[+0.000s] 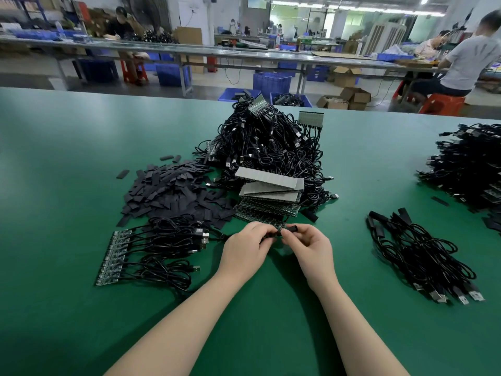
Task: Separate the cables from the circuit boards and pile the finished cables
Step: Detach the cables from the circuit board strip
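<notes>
Cable end, held over green table (67, 158).
A black sleeve (294, 228) is pinched by the right hand (309, 246); the cable (267, 238) is gripped by the left hand's (244, 252) curled fingers.

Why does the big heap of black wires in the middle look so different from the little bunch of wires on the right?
The middle heap is tall and tangled; the right-hand bunch is low, with cables lying roughly the same way. Circuit boards stick out of the middle heap; the right-hand bunch shows none. The middle heap's plugs point every way; the right-hand bunch's plugs gather at its near end. Both are black USB cables on the green table.
</notes>
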Motion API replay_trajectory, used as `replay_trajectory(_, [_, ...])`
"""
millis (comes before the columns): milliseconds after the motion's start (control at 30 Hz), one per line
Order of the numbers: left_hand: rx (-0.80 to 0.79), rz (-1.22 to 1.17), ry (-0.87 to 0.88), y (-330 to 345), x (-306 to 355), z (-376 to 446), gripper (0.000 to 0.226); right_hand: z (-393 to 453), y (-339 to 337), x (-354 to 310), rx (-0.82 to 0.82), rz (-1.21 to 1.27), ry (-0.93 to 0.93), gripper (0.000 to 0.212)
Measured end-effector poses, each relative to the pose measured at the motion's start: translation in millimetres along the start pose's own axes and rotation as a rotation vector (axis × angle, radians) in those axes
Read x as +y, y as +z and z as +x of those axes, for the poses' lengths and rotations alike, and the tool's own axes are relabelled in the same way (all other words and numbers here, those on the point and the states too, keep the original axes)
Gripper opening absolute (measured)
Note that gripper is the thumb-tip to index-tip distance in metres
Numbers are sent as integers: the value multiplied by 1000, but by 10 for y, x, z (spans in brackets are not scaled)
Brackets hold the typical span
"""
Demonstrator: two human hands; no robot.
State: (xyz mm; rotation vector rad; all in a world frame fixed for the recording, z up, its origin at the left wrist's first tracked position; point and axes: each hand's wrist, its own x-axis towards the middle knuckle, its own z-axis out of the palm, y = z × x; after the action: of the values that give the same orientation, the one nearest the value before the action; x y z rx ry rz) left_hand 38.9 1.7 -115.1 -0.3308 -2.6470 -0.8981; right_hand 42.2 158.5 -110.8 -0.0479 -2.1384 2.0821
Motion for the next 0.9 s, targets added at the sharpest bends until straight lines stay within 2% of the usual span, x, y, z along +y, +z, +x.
replay_trajectory(533, [-12,-23,16,4,-6,-6,21,-15,9,-11,-21,-40,0,13])
replay_trajectory(900, [12,-66,57,-15,20,-30,32,-18,-5,-19,-58,8,19,13])
